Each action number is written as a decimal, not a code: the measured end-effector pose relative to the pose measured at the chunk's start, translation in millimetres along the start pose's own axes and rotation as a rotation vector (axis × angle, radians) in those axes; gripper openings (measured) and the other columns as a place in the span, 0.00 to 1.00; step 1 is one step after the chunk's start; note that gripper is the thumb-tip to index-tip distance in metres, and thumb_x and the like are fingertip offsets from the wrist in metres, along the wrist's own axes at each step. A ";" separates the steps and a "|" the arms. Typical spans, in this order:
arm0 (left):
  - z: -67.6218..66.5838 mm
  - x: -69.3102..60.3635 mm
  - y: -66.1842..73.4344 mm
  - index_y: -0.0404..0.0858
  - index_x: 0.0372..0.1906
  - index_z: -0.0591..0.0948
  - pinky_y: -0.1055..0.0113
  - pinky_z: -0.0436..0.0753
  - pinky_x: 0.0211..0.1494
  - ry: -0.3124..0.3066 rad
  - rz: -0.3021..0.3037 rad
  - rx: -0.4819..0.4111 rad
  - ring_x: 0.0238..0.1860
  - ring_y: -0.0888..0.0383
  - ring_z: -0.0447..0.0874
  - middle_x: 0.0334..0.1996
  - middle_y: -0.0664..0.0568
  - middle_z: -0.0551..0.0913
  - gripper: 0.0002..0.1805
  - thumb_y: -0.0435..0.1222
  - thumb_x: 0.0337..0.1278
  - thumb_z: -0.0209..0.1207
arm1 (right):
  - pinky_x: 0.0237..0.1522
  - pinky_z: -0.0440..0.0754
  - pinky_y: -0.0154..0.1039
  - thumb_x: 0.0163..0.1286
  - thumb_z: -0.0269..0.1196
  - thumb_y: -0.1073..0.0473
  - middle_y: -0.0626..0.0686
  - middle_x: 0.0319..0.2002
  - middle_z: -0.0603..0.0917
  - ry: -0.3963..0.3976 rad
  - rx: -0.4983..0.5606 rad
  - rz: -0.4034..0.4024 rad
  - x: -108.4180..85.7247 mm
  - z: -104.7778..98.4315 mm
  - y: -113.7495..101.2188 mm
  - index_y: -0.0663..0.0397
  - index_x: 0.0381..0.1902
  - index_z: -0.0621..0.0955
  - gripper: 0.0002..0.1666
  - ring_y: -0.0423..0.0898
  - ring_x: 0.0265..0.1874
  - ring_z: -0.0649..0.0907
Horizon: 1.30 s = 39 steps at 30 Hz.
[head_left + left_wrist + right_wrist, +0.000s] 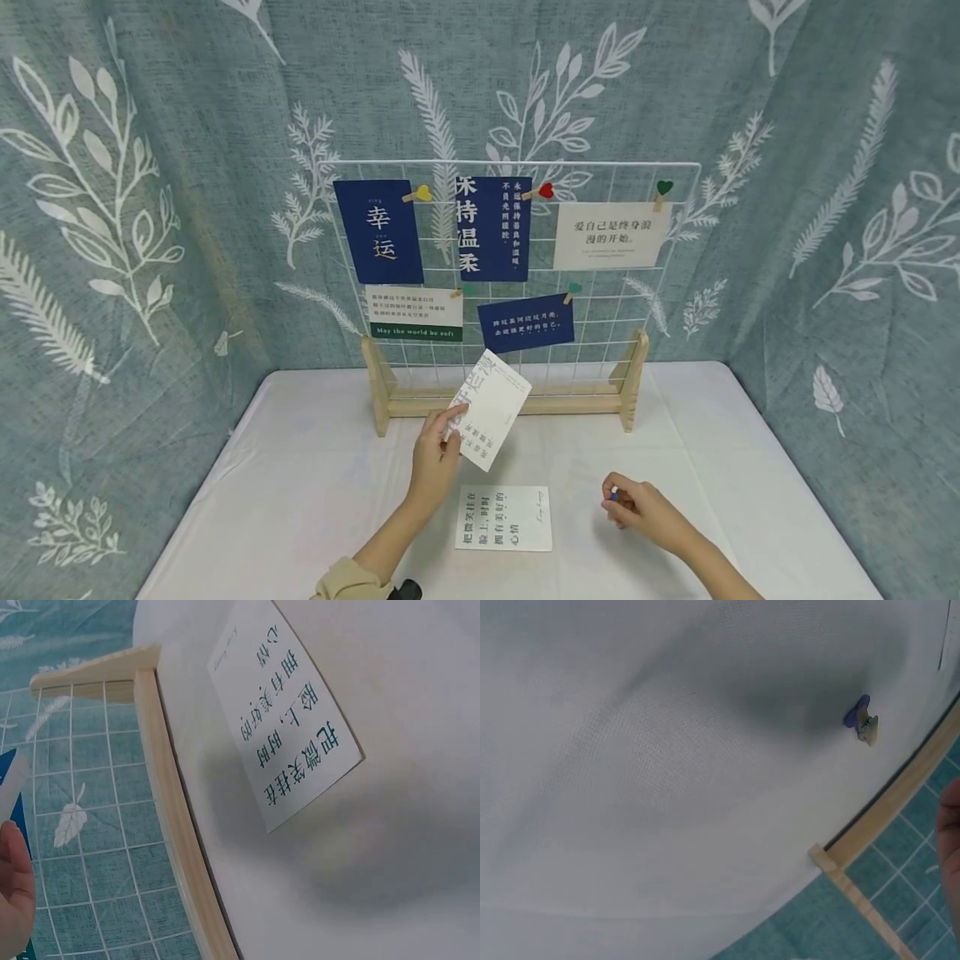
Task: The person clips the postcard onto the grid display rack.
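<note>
My left hand (438, 446) pinches a white card (497, 400) with grey lettering by its edge, tilted in front of the wire grid's lower part. In the left wrist view, fingers (15, 892) and a card corner show at the left edge. A second white card (504, 518) with dark green lettering lies on the table. My right hand (633, 508) hovers over the table with fingers loosely bent. A small wooden clip (864, 724) with a blue-purple top lies on the cloth in the right wrist view; a blue bit shows between the fingers in the head view.
A white wire grid (517, 163) stands in a wooden base (502, 406) at the back. Several cards hang on it, such as a navy card (378, 233) and a white card (611, 237), with heart-topped clips like the red one (546, 191). Patterned curtains (150, 250) surround the white table (315, 467).
</note>
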State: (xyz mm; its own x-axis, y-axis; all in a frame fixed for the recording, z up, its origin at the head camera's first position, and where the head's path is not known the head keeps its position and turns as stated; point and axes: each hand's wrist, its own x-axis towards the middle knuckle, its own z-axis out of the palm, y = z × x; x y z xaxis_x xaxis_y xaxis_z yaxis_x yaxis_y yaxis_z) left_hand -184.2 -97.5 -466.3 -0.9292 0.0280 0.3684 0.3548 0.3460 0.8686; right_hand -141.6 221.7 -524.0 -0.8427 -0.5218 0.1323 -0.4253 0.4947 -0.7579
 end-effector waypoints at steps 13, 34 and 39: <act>-1.1 -4.6 0.5 0.40 0.67 0.62 0.73 0.84 0.34 -0.115 -0.107 -0.150 0.36 0.49 0.84 0.49 0.34 0.75 0.37 0.19 0.51 0.58 | 0.24 0.78 0.28 0.71 0.52 0.64 0.55 0.22 0.79 0.000 -0.024 0.027 -2.5 2.0 -3.9 0.57 0.39 0.68 0.03 0.45 0.21 0.80; 6.7 -3.7 -4.1 0.33 0.46 0.82 0.79 0.73 0.25 -0.028 0.080 -0.065 0.25 0.72 0.68 0.34 0.45 0.83 0.11 0.29 0.60 0.57 | 0.22 0.77 0.28 0.62 0.64 0.61 0.54 0.28 0.86 0.057 -0.065 0.188 -3.3 -0.3 -5.1 0.64 0.37 0.78 0.11 0.40 0.21 0.81; 8.1 -1.9 -1.0 0.35 0.53 0.80 0.79 0.74 0.27 -0.104 0.053 -0.058 0.27 0.69 0.68 0.46 0.43 0.81 0.23 0.31 0.47 0.68 | 0.23 0.77 0.28 0.60 0.64 0.63 0.53 0.24 0.84 0.076 -0.064 0.175 -2.9 -2.5 -3.9 0.68 0.41 0.80 0.13 0.41 0.20 0.80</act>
State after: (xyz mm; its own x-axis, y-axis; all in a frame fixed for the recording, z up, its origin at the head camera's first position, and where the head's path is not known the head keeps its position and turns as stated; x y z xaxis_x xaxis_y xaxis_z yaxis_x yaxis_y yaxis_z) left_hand -183.6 -90.3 -470.5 -0.9138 0.1427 0.3803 0.4060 0.2863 0.8679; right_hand -138.3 223.0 -519.9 -0.9271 -0.3712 0.0520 -0.2884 0.6177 -0.7316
